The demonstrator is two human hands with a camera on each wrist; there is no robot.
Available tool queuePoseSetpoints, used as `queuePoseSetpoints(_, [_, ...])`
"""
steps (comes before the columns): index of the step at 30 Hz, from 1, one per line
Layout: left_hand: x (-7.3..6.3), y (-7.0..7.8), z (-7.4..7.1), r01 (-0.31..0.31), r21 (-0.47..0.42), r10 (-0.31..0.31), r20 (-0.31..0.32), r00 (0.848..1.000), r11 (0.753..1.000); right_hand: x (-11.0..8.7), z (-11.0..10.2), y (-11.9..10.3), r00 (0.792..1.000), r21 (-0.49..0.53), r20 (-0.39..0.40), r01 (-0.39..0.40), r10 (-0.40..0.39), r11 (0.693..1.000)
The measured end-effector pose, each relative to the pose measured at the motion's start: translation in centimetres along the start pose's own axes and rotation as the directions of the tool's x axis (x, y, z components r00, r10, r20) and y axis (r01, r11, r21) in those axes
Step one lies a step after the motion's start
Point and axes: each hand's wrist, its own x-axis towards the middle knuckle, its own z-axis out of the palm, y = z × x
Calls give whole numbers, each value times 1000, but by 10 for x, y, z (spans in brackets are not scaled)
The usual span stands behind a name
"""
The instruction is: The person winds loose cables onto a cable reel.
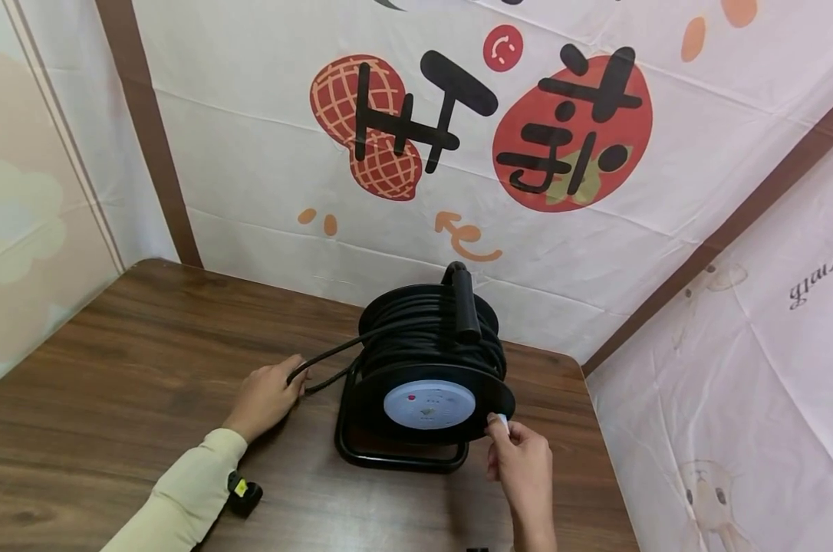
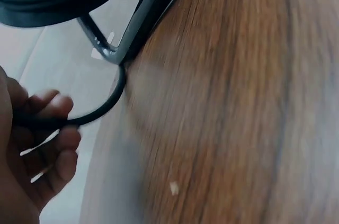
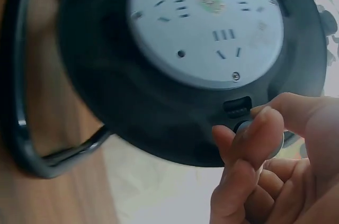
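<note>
A black cable reel point(image 1: 430, 330) stands on its tubular frame point(image 1: 403, 462), wound with many turns of black cable. Its front disc carries a pale round socket panel point(image 1: 429, 404) with a red button. To the left of the reel, my left hand point(image 1: 268, 395) has its fingers curled round the black cable point(image 2: 100, 110), which runs in a loop back to the reel. My right hand point(image 1: 523, 460) pinches a small knob point(image 3: 242, 127) at the disc's lower right edge. In the right wrist view, the fingers hide most of that knob.
The reel's black carrying handle point(image 1: 466, 307) rises on top. A small black object with a yellow label point(image 1: 242, 491) lies beside the left forearm on the wooden table point(image 1: 147, 345). Printed cloth walls point(image 1: 251, 184) stand behind and at both sides.
</note>
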Motion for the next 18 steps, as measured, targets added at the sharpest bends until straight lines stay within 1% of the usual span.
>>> queuePoseSetpoints(3, [2,5,3,14,39,-12,-38,999,999,1,6,11,1000,-38,0,-7,7,999])
queuePoseSetpoints(6, [2,7,5,26,36,-23,-83,996,999,0,16,19,1000,-56,16,-7,8,998])
queuePoseSetpoints(10, [3,6,7,4,24,0,-156,988,1000,-1,28,27,999,-63,44,-15,18,998])
queuePoseSetpoints(12, [5,6,7,-9,25,14,-186,982,1000,-2,34,30,998,-86,53,-18,22,996])
queuePoseSetpoints(16, [7,6,6,-29,39,36,-215,976,999,-6,45,34,998,-133,55,-16,23,991])
queuePoseSetpoints(18, [6,6,6,-33,45,42,-221,974,998,-8,51,35,998,-173,51,-11,20,985])
